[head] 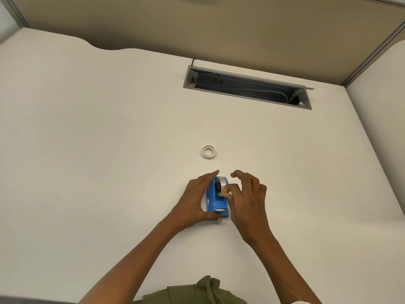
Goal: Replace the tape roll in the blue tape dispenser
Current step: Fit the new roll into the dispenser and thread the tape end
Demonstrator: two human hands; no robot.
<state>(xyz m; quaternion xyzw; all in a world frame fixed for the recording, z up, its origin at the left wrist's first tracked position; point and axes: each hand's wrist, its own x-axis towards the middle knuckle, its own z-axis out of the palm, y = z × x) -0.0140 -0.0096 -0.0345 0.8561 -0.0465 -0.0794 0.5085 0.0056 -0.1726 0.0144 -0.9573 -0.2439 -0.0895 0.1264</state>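
The blue tape dispenser (215, 200) stands on the white desk (109, 150), cutter end toward me. A clear tape roll (221, 184) on a black hub sits in its cradle. My left hand (195, 200) wraps the dispenser's left side, thumb at the near end, fingers along the far end. My right hand (245, 194) pinches the roll from the right with thumb and a finger; the other fingers are curled above. A second, whitish tape roll (208, 152) lies flat on the desk just beyond the dispenser, apart from both hands.
An open grey cable trough (247, 87) is cut into the desk at the back. Beige partition panels (219, 25) close the desk at the rear and right. My green garment (197, 292) shows at the near edge.
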